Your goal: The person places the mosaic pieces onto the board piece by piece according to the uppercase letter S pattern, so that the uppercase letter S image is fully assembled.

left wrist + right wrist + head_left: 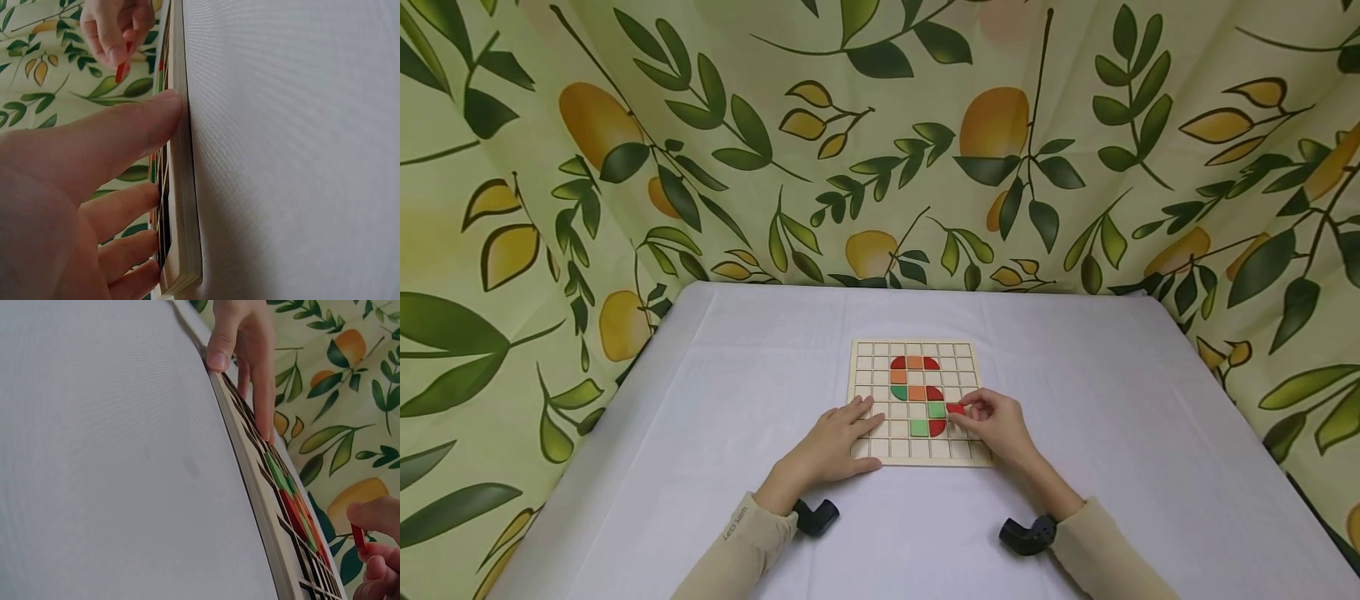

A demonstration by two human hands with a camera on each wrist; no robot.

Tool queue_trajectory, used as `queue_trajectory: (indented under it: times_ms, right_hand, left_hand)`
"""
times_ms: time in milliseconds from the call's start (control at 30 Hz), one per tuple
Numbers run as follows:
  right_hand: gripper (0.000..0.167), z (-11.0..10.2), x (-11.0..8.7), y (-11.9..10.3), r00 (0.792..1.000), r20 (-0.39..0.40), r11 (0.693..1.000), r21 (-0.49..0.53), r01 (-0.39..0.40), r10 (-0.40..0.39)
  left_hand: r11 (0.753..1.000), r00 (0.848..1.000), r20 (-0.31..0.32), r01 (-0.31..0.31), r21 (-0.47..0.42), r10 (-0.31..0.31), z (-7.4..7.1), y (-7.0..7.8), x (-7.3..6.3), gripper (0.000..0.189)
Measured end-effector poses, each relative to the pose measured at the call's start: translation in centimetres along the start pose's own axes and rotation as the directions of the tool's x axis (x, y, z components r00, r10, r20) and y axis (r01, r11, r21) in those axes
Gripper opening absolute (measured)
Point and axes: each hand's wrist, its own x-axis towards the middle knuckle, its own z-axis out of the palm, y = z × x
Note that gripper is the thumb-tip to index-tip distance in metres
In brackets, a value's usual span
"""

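A square wooden grid board (880, 450) lies on the table, with several red, orange and green tiles set in its cells in a curving pattern. My right hand (1000, 423) pinches a small red tile (955, 408) between thumb and fingers, over the right part of the board. In the right wrist view that red tile (358, 539) is held above the board's surface. My left hand (833, 437) lies with spread fingers on the board's left side. Its thumb (147, 122) rests at the near edge of the frame in the left wrist view.
A white cloth (737, 375) covers the table under the board. Behind and at the sides hangs a curtain (880, 150) printed with leaves and fruit. A black wrist mount (817, 518) sits at the left sleeve, another black mount (1028, 535) at the right.
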Motion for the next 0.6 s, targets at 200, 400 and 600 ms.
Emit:
queue_trajectory:
  times_ms: [200, 400, 600]
  right_hand:
    - [0.025, 0.6, -0.1, -0.4, 1.000, 0.007, 0.999, 0.042, -0.002, 0.002]
    - [0.024, 1.1, -0.1, -0.8, 1.000, 0.000, 0.998, 0.065, 0.003, -0.003]
    - [0.024, 1.5, 0.0, -1.0, 1.000, -0.003, 0.997, 0.077, 0.002, -0.002]
  left_hand:
    - [1.000, 1.000, 0.000, -0.001, 0.007, 0.001, 0.1, -0.1, 0.0, 0.068]
    - [1.000, 1.000, 0.001, -0.003, 0.006, 0.003, 0.0, -0.1, 0.1, 0.068]
    - [1.000, 1.000, 0.002, -0.004, 0.004, 0.004, 0.0, -0.1, 0.0, 0.067]
